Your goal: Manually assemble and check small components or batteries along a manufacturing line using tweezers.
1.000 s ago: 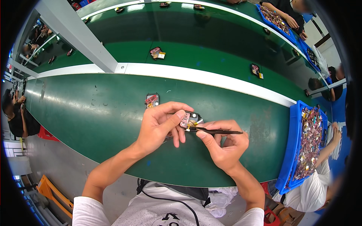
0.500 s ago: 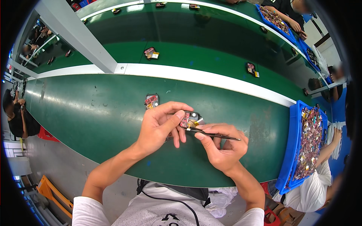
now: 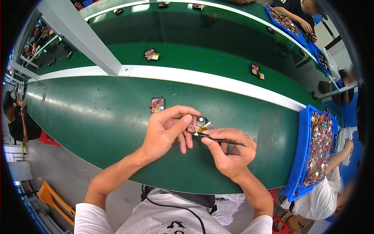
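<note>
Two bare hands at work over the green counter [image 3: 97, 117], close to the near edge. Left hand [image 3: 165, 132] curled around a small circuit assembly [image 3: 196, 124], thumb and fingers [image 3: 183, 123] pinched shut on its red board, lifted just above the counter surface. Right hand [image 3: 230, 154] closed on thin black tweezers [image 3: 220, 139], thumb and forefinger clamped round the shaft, tip touching the underside of the assembly near a gold-coloured part. Same grip on both sides as half a second ago and a second ago; assembly tilted a little more toward the left thumb now, tweezers angled slightly lower at the rear end, both hands otherwise in the same spot.

Just beyond the left hand, flat on the counter, a second small black-framed assembly [image 3: 157, 104], apart from the fingers. Farther off, past the white dividing strip [image 3: 202, 80], two more pieces on the far green belt: one [image 3: 151, 54] further left than in the earlier frames, another [image 3: 256, 70] likewise shifted left and nearer. More small pieces along the far edge, too small to tell apart.

At the right, a blue bin [image 3: 298, 156] heaped with mixed small parts, another person's hand [image 3: 346, 146] beside its far side. Other people at the far right corner and far left.
</note>
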`<state>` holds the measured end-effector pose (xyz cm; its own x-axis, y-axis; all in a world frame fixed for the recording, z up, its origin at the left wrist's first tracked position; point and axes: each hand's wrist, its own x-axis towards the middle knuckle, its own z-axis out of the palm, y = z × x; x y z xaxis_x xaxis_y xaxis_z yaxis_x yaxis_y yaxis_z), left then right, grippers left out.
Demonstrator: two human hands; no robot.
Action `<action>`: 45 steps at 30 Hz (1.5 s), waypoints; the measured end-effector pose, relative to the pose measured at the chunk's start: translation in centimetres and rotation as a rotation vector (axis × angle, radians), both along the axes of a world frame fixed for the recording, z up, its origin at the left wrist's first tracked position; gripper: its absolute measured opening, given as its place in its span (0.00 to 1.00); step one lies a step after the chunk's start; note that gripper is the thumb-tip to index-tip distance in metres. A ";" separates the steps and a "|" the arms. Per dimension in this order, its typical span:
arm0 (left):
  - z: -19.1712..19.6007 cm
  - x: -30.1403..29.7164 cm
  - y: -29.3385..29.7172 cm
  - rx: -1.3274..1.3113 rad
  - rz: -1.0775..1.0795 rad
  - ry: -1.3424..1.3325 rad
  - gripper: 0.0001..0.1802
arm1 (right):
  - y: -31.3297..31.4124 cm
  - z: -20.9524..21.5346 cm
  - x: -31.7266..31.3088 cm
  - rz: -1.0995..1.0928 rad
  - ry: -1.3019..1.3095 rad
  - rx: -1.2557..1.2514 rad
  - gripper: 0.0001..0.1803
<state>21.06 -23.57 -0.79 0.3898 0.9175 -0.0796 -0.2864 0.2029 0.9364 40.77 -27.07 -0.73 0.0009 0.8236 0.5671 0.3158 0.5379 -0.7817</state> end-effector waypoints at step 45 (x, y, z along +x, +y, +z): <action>2.9 2.1 9.5 0.265 0.051 0.542 0.08 | 2.2 0.2 0.1 -0.164 -0.072 0.247 0.11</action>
<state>23.17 -14.08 2.13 0.3124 0.9497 -0.0210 0.2426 -0.0584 0.9684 40.90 -24.89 -0.49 0.0750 0.6526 0.7539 0.4643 0.6462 -0.6056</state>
